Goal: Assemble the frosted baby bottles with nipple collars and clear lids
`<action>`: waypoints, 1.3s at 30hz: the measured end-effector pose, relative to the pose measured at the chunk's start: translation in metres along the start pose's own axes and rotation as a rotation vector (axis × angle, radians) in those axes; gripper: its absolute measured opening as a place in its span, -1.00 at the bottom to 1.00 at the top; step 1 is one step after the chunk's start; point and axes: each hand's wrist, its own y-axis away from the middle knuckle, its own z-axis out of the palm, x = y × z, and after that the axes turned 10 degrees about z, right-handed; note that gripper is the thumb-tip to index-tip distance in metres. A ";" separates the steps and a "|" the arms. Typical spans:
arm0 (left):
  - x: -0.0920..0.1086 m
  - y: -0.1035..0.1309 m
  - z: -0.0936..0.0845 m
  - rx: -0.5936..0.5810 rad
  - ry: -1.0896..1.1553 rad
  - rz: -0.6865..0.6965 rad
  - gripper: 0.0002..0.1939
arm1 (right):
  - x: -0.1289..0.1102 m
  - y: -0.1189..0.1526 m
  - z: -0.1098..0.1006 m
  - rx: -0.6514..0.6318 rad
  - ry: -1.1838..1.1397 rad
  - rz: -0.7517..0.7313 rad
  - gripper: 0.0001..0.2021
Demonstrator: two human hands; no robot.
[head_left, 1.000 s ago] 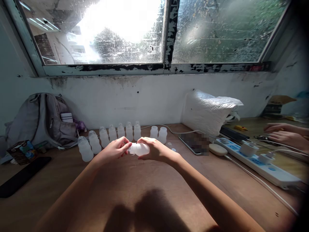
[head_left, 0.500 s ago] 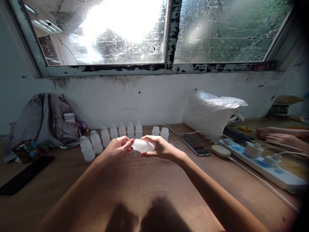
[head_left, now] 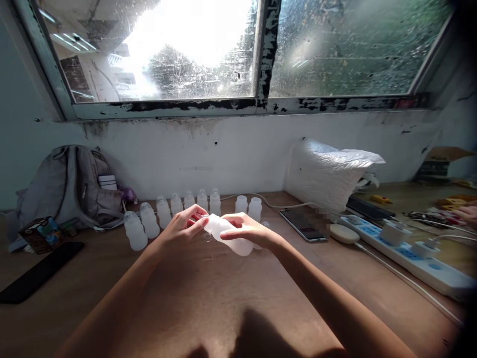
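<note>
My right hand (head_left: 250, 229) is wrapped round a frosted white baby bottle (head_left: 238, 246), which lies tilted with its mouth up and to the left. At that mouth, my left hand (head_left: 187, 223) pinches a small clear piece, mostly hidden by the fingers. Below the bottle's neck a clear ring (head_left: 207, 238) rests on the table. Several similar bottles (head_left: 134, 231) with clear domed caps stand in a curved row behind and left of my hands. Two bottles without caps (head_left: 255, 209) stand just behind my right hand, and another pale item beside it is partly covered.
A phone (head_left: 303, 224), a round cream pad (head_left: 343, 233) and a white power strip (head_left: 406, 248) with cables lie to the right, before a silvery padded bag (head_left: 328, 174). At left are a grey backpack (head_left: 70, 184), a small box (head_left: 40, 233) and a black slab (head_left: 37, 271). Another person's hand (head_left: 467, 216) shows far right.
The held bottle has swung from nearly level to a slant, its base now lower and nearer me. My left fingers stay at its mouth. The other person's hands have moved right.
</note>
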 end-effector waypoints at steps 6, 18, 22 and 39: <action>-0.009 -0.007 0.032 0.247 0.573 -0.134 -0.53 | 0.006 -0.013 0.030 0.270 -0.105 -0.197 -0.57; -0.010 -0.002 0.047 0.262 0.509 -0.247 -0.80 | 0.039 -0.024 0.084 0.114 -0.371 -0.017 -0.68; -0.005 0.000 0.050 0.192 0.561 -0.220 -0.85 | 0.035 -0.014 0.091 0.035 -0.553 -0.034 -0.84; 0.022 0.005 0.048 0.179 0.696 -0.242 -0.80 | 0.020 -0.003 0.090 -0.509 -0.976 -0.022 -0.74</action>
